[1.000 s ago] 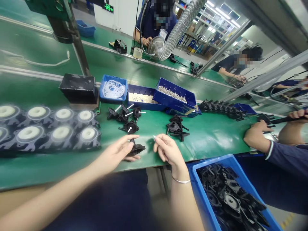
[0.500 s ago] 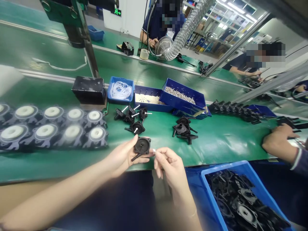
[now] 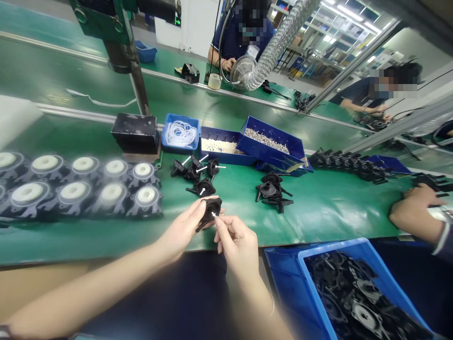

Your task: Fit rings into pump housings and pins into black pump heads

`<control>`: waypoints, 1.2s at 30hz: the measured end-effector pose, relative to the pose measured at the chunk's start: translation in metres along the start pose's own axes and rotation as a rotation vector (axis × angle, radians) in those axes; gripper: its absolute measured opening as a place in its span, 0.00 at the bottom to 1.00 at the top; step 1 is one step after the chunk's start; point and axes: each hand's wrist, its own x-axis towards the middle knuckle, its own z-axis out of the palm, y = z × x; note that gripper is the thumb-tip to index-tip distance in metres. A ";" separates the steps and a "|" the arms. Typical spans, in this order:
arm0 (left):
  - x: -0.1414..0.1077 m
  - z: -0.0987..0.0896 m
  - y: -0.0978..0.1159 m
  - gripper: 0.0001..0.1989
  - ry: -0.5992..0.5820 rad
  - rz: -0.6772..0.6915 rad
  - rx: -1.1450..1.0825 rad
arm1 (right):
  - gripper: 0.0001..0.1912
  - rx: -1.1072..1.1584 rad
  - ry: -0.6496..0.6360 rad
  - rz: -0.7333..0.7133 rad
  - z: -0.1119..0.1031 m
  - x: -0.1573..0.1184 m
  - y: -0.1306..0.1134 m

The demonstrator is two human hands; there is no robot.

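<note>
Between left hand (image 3: 187,222) and right hand (image 3: 235,236): black round part (image 3: 213,206), gripped by the left, small white piece (image 3: 213,214) pinched in the right.

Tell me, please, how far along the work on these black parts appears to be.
Seemingly done: the nearby cluster, with white pins sticking out. In progress: the left hand holds a black part while the right hand holds a white piece at its middle. Probably left: the pile to the right, showing no white pins. I cannot tell about the crate.
</note>
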 end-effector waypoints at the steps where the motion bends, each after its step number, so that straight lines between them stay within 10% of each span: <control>1: 0.000 -0.001 -0.001 0.23 -0.003 0.020 0.049 | 0.11 -0.013 0.006 -0.005 0.000 0.000 0.000; 12: -0.001 -0.010 0.000 0.23 0.009 0.285 0.800 | 0.13 -0.256 0.049 -0.134 0.000 -0.002 -0.001; 24: 0.007 -0.012 0.000 0.29 -0.069 0.236 1.020 | 0.12 -0.090 -0.014 -0.129 0.000 0.014 0.017; 36: -0.020 0.001 0.032 0.32 -0.309 0.029 1.300 | 0.17 -0.287 0.159 -0.149 -0.055 0.112 0.063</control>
